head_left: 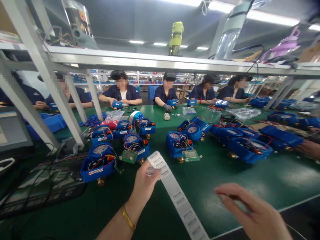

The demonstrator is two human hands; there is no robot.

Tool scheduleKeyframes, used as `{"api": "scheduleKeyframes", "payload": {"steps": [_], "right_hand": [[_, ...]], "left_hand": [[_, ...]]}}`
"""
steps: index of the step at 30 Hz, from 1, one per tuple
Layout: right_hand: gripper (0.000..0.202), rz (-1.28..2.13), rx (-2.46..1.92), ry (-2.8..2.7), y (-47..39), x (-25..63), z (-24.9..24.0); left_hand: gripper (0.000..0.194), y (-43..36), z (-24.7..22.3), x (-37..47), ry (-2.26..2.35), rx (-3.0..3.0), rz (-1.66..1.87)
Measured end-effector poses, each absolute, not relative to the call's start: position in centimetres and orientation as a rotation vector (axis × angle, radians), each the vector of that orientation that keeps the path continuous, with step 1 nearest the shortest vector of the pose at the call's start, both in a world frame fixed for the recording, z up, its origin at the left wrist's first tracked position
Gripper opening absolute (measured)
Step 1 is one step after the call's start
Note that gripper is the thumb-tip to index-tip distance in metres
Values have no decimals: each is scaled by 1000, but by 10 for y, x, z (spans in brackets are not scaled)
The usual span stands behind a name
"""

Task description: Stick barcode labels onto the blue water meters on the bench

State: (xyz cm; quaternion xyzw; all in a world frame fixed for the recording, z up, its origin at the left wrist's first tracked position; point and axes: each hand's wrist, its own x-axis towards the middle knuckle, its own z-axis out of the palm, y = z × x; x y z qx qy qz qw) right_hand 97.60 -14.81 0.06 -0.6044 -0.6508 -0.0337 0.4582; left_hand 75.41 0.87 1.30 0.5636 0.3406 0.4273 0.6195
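My left hand (147,178) pinches the upper end of a strip of white barcode labels (181,200) between thumb and fingers. The strip slants down to the right and leaves the bottom of the view. Bare backing shows between groups of printed labels. My right hand (252,208) is apart from the strip, over the bench's front right, a little blurred. Its thumb and forefinger tips come together; anything between them is too small to make out. Just beyond the strip's top sit two open blue water meters (136,146) (175,146), each with wires and a green circuit board.
More blue meters (245,143) crowd the right and another (98,163) stands at left. A white spool (167,116) lies farther back. A metal shelf (160,61) spans overhead, bearing bottles. Several co-workers (122,93) sit opposite. A dark tray (45,190) with cables lies left.
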Motion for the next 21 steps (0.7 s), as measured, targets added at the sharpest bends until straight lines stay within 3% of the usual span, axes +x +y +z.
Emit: {"api": "scheduleKeyframes", "payload": {"steps": [3,7,21], "right_hand": [[10,-98,-1293,-1601,-99,946,24],[17,-32,-1252,-1614,-58,920,30],[18,132,-1344,-1693,-54,914,21]], "left_hand": [[30,2,13,758,741,1376,869],[34,-3,9,762,683,1457,807],[23,-4,-1,764,810,1660,874]]}}
